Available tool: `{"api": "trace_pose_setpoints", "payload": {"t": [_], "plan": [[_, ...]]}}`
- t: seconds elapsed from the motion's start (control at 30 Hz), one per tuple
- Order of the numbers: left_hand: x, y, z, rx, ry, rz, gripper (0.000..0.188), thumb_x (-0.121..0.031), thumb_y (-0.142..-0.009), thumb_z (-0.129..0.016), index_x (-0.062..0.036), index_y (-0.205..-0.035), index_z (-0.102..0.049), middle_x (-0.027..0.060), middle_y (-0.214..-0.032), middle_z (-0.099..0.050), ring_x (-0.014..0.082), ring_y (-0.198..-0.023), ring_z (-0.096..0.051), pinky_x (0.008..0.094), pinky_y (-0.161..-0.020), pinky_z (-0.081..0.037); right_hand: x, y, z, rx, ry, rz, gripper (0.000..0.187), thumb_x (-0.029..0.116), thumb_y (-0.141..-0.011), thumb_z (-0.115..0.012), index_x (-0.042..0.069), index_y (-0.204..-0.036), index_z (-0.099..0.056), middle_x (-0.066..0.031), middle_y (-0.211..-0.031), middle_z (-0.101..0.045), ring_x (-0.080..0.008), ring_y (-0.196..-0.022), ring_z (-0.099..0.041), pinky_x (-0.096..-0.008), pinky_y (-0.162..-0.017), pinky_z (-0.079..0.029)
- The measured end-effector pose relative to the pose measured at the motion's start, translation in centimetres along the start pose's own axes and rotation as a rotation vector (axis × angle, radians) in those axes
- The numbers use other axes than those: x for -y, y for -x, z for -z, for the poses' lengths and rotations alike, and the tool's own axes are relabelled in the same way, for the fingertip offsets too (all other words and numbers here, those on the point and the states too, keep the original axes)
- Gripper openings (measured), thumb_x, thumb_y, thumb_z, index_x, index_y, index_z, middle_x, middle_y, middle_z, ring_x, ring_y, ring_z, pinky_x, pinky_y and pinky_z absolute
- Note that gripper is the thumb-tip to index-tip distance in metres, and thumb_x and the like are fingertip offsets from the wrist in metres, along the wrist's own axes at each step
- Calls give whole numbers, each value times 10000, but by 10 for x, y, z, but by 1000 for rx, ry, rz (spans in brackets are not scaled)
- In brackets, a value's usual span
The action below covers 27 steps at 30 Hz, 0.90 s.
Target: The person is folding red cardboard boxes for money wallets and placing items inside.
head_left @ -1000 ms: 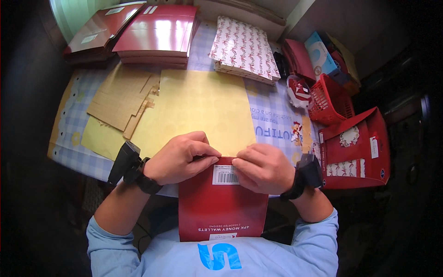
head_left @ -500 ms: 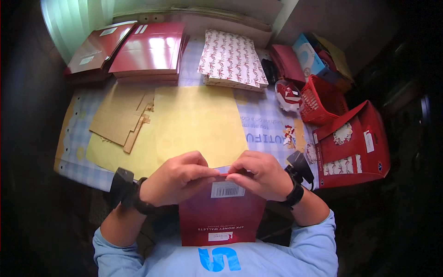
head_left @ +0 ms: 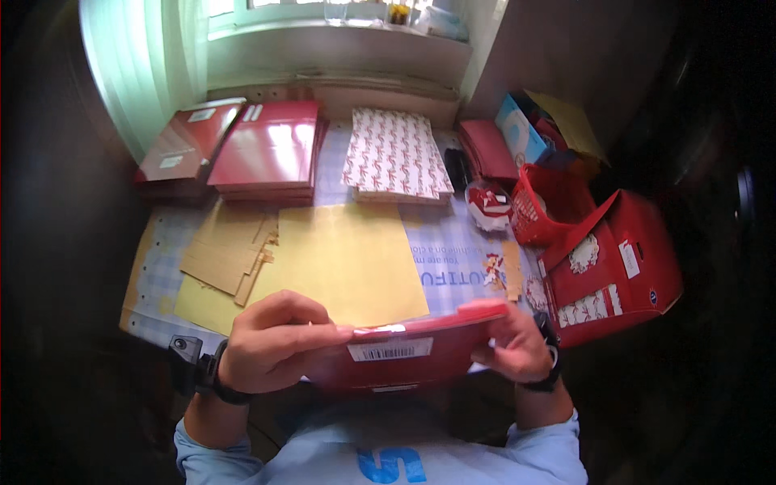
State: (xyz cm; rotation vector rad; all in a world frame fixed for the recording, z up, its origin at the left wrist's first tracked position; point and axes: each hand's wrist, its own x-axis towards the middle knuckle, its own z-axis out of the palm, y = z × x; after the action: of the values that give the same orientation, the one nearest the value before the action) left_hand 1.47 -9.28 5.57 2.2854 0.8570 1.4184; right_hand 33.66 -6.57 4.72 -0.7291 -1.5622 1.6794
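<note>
While the left hand (head_left: pixel 279 343) pinches the top edge of the red folder (head_left: pixel 420 365) between its fingers, at the near edge of the counter (head_left: pixel 162 267), and the right hand (head_left: pixel 521 347) curls at the other end, its grip too blurred to tell, uneven pulling could crease or drop it.

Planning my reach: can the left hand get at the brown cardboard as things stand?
Probably, if the left hand lets go of the red packet; the brown cardboard lies uncovered, with only flat yellow paper between.
</note>
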Motion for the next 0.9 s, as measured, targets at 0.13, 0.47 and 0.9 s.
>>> {"api": "trace_pose_setpoints", "payload": {"t": [0.13,0.47,0.9], "plan": [[-25,-1,13,-147,-18,-112,274,-11,-703,-768,-89,-964,-739,50,-816,-616,133,-663,-586,239,-522,-415,0,5,-23,-7,228,300,384,45,-799,-726,1,-1156,-592,-167,-1145,-608,-256,-1035,-612,-350,-893,-481],[-13,27,-18,-508,-332,30,336,-61,-788,-715,-41,-1111,-627,133,-1171,-524,264,-1068,-523,371,-890,-448,30,16,-36,-201,1180,881,300,117,-681,-760,82,-966,-673,-96,-961,-654,-232,-815,-646,-352,-691,-524],[5,97,-46,-400,1063,1114,416,-154,-977,-513,35,-1334,-413,121,-1031,-631,144,-863,-650,253,-761,-550,-85,8,-59,54,1346,652,337,179,-704,-755,53,-1007,-680,-91,-985,-629,-204,-817,-576,-363,-738,-468]]}}
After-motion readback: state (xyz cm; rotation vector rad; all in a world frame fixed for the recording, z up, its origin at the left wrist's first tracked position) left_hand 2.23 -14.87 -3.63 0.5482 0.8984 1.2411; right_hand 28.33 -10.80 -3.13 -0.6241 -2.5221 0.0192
